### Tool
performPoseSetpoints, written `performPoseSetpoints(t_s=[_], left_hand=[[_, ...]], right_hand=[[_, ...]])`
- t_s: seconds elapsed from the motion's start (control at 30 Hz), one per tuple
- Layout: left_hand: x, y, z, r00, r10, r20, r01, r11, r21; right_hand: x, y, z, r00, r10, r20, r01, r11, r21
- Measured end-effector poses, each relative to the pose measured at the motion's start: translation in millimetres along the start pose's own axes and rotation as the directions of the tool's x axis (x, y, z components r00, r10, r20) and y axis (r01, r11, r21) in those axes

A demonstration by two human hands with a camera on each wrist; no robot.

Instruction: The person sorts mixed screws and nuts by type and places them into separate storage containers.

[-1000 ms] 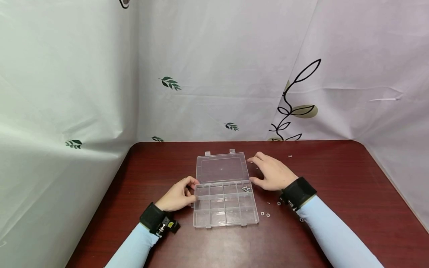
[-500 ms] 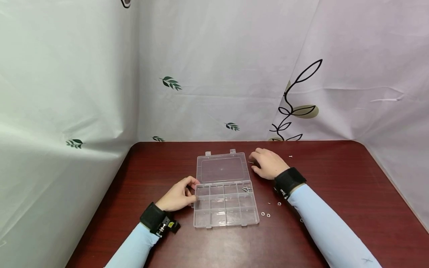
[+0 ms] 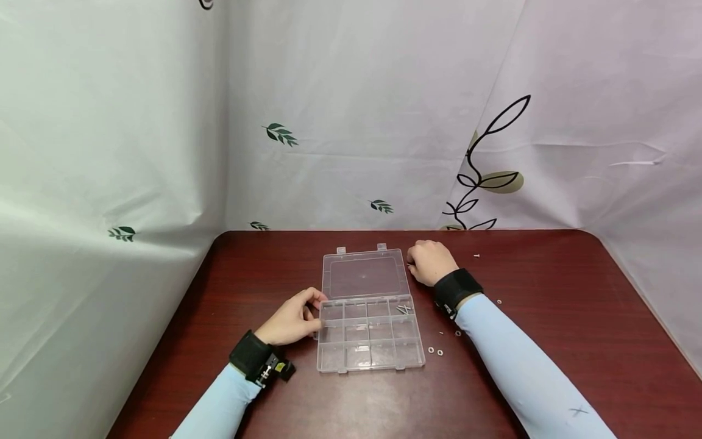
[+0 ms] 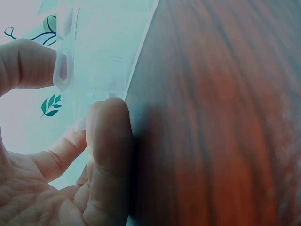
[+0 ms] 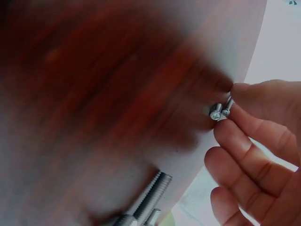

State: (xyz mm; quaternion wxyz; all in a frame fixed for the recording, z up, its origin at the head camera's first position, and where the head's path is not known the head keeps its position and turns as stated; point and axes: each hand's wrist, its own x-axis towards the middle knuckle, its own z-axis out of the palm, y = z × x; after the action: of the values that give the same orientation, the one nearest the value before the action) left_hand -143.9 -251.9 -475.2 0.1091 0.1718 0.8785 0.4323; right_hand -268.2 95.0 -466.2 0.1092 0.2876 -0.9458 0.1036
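A clear plastic compartment box [image 3: 370, 334] lies on the table, its lid [image 3: 363, 275] laid back flat. My left hand [image 3: 293, 320] grips the box's left side; in the left wrist view a fingertip [image 4: 113, 122] presses against its wall. Several metal screws [image 3: 403, 310] lie in its back right compartment. Right of the lid, my right hand [image 3: 430, 262] is close over the table with curled fingers. In the right wrist view its thumb and forefinger pinch a small screw [image 5: 227, 109], and a second small screw [image 5: 216, 112] sits right beside the fingertips.
Washers [image 3: 431, 350] and a tiny screw [image 3: 441, 333] lie right of the box, with another washer [image 3: 499, 301] beyond the right forearm. A small screw [image 3: 476, 255] lies near the back edge. Larger threaded bolts [image 5: 155, 193] show low in the right wrist view. A white curtain [image 3: 351, 122] hangs behind.
My right hand has moved left and slightly back, its fingers curling in beside the lid. A washer formerly covered by the right arm now shows. The left hand and box have stayed put.
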Motion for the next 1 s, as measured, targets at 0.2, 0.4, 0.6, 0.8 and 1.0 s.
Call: performPoseSetpoints(t_s=[0.2,0.4,0.6,0.8,1.0], left_hand=[[0.0,1.1,-0.7,1.0,0.001,0.0,-0.001,1.0,0.001],[-0.2,0.8,0.0,1.0,-0.004,-0.003,0.004,1.0,-0.003],[-0.1,0.7,1.4,1.0,-0.013,-0.003,0.013,1.0,-0.009],[-0.7,2.3,0.6,1.0,-0.018,-0.003,0.018,1.0,-0.001],[0.0,2.9,0.3,1.0,-0.015,-0.005,0.015,1.0,0.006]], right_hand=[[-0.8,-2.3,-1.1,0.999,0.019,-0.025,-0.019,1.0,-0.023],[-2.9,-6.8,-6.0,1.0,0.007,-0.029,-0.008,0.999,-0.049],[-2.6,-5.8,-4.5,0.999,0.031,0.035,-0.028,0.996,-0.081],[-4.7,-6.1,-8.0,0.998,0.035,-0.043,-0.038,0.998,-0.05],[-11.0,-7.4,-12.0,0.994,-0.012,-0.108,0.022,0.995,0.094]])
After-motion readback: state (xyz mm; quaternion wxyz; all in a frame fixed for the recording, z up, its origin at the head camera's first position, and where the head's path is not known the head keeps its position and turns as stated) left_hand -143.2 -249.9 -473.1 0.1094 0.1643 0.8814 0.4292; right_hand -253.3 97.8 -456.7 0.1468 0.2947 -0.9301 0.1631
